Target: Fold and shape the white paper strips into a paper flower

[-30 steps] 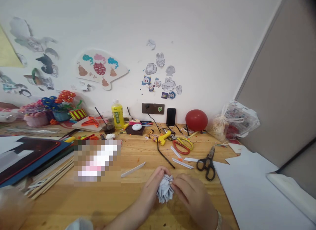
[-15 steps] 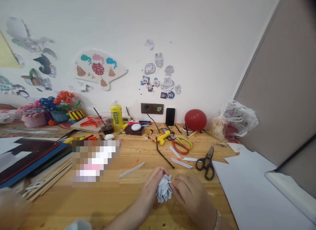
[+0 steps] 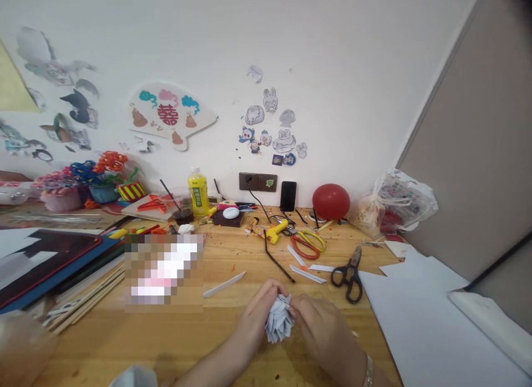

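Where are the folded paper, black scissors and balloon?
Folded paper (image 3: 279,320): head view, middle of its pleated face.
Black scissors (image 3: 350,271): head view, near the pivot between blades and handles.
Balloon (image 3: 331,202): head view, middle of its red front.

1. The single head-worn camera looked forward and down from the person's side of the light-brown wooden table;
2. the bare left hand and bare right hand were near it, low in view;
3. the smooth white wall stood farther off, across the upper part; a flat grey panel bounded the right.
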{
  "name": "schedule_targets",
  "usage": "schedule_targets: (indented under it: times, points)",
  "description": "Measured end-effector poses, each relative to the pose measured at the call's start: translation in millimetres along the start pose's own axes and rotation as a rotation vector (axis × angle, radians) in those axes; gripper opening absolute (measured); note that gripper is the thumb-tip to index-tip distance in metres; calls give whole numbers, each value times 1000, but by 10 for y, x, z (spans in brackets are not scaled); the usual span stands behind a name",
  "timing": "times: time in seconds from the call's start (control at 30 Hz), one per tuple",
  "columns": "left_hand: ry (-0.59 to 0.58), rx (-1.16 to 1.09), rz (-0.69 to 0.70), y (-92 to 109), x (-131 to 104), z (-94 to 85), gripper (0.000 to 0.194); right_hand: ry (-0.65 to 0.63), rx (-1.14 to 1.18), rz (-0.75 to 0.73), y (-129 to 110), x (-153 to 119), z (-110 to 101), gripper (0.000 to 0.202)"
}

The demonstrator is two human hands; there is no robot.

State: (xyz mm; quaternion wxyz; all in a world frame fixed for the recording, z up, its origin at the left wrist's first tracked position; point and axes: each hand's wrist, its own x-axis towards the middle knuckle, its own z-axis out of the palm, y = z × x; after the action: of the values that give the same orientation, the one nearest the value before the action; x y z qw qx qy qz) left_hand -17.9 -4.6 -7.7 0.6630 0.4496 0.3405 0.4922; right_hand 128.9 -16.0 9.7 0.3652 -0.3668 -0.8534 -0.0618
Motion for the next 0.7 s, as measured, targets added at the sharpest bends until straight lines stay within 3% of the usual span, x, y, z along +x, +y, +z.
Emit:
schedule_targets:
  times: [0.13,0.27,0.33,0.47,0.7]
  points:
    - [39,-33,-44,48,-16,37,36,-8,254,134,1,20,-21,27]
    - [81,-99,-70,127,-28,84,36,156,330,210,7,35,-70,17]
    - [98,-113,-71,146,-27,92,35,189,312,160,-3,42,-95,16]
    - [103,-132,-65,134,-15,74,37,126,245,20,-37,39,-98,16]
    - [112,-140,-53,99,2,48,34,108,184,27,-38,1,-44,21]
